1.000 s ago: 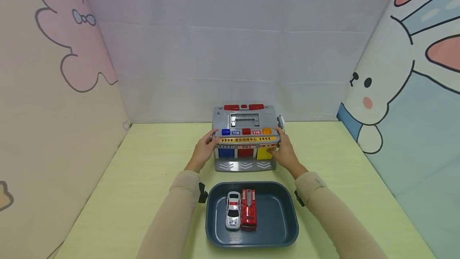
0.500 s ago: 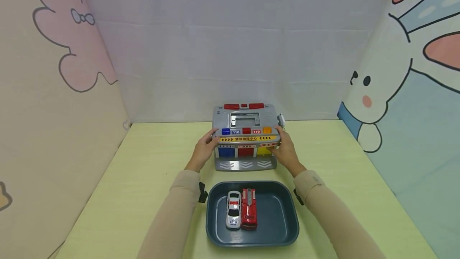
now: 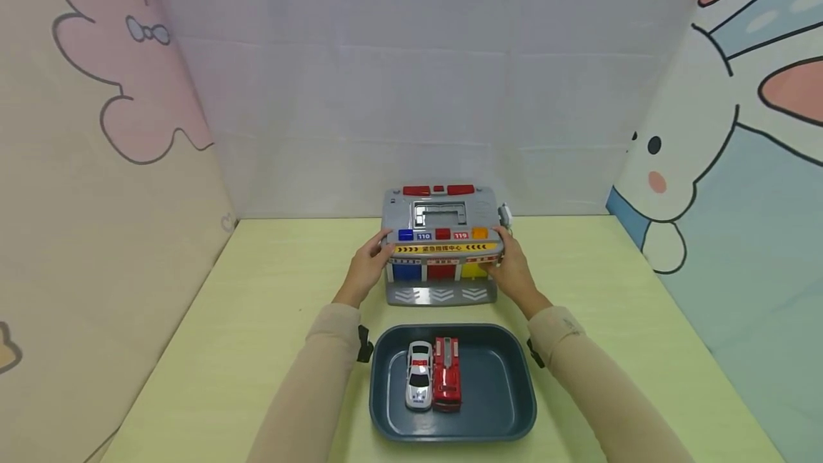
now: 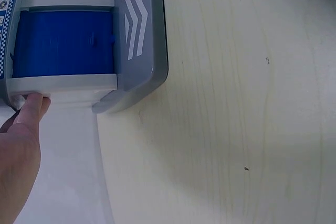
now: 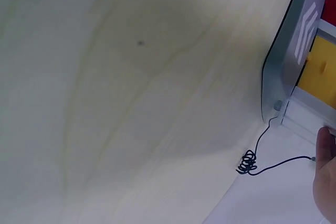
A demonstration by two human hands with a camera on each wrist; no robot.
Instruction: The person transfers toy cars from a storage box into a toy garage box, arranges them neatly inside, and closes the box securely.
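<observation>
A grey toy garage stands at the back of the table with blue, red and yellow doors along its front. All three doors look closed. My left hand grips its left side, the thumb at the front edge. At the opposite side my right hand holds the garage near the yellow door. The left wrist view shows the blue door above the fingers of that hand. In the right wrist view, fingers touch the side wall below the yellow door; much of that hand is cut off.
A dark blue tray sits in front of the garage. Inside it, a silver police car lies beside a red fire truck. A coiled black cord hangs by the garage's right side. A white wall rises behind.
The yellow door has swung up from sticking out to lying closed, beside my right hand. Both hands have stayed at the garage's sides. The head view has shifted slightly.
</observation>
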